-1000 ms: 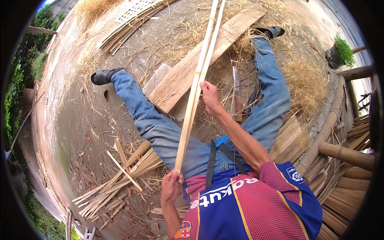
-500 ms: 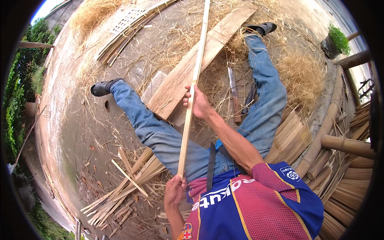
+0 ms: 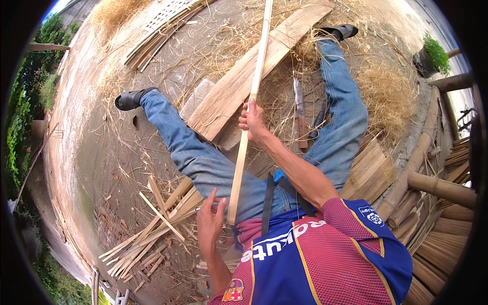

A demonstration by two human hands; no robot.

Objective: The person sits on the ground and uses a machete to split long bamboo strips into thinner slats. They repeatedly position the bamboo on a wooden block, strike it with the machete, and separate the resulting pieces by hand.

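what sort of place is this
Most likely an outdoor yard used for working bamboo or wood by hand: the right hand holds a long pale strip, stringy shavings are heaped at the right, and a wooden-handled knife lies nearby.

Daylit brown floor (image 3: 112,147), green foliage (image 3: 19,122) left, potted plant (image 3: 437,55) right

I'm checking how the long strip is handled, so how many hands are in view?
2: the right hand is closed around the long pale strip; the left hand is open beside the strip's lower end, apart from it.
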